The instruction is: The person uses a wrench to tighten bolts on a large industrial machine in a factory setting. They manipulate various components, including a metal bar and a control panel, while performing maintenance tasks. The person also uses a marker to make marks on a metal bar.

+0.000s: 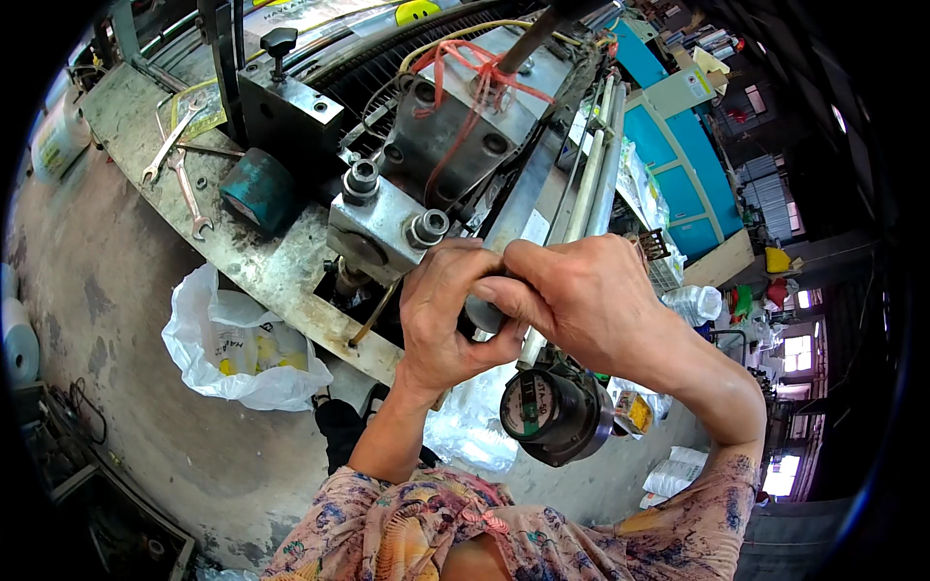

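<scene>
My left hand (436,315) curls, thumb and fingers forming a ring, around a grey round metal part (481,316), which shows only in a small piece. From the right, my right hand (596,295) closes over the top of it, with thumb and bent forefinger pressed together against the left fingertips. Whatever that pinch holds is hidden. Just beyond the hands stands a steel block (373,232) with two socket-head bolts, one upright (361,177) and one on the near side (427,228). Behind it is a larger metal block (465,136) tied with red string (475,73).
Open-end wrenches (189,194) and a dark teal cylinder (257,189) lie on the worn metal ledge (262,261). A white plastic bag (242,339) stands below it. A black motor-like cylinder (552,412) juts out under my right forearm. Long pipes (586,184) run off to the far right.
</scene>
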Demonstrator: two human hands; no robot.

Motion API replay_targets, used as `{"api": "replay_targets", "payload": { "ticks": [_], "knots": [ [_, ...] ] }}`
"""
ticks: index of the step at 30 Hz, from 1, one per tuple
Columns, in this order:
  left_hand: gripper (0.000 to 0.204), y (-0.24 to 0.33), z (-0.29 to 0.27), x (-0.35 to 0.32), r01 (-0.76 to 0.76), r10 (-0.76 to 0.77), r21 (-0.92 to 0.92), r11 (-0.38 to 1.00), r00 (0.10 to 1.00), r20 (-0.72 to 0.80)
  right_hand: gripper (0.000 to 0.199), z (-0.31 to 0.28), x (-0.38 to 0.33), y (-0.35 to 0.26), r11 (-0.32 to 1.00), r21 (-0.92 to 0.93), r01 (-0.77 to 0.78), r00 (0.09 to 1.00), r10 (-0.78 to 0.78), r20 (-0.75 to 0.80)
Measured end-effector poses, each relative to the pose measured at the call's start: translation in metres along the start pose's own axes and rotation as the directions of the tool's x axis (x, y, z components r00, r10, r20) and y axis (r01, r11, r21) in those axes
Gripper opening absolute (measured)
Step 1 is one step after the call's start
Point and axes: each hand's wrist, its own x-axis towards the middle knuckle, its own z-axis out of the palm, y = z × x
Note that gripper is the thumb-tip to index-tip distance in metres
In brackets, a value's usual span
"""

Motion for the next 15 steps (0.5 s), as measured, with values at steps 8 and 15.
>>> {"api": "replay_targets", "payload": {
  "ticks": [8, 15],
  "knots": [
    [0.051, -0.002, 0.001, -0.001, 0.015, -0.015, -0.015, 1.000, 1.000, 0.008, 0.031, -0.012, -0.008, -0.010, 0.989, -0.081, 0.120, 0.987, -0.128, -0.101],
    [0.053, -0.007, -0.001, -0.003, -0.035, 0.036, -0.010, 0.999, 0.999, 0.038, 0.042, -0.003, -0.002, -0.005, 0.991, -0.132, -0.019, 1.000, 0.017, -0.016]
  ]
}}
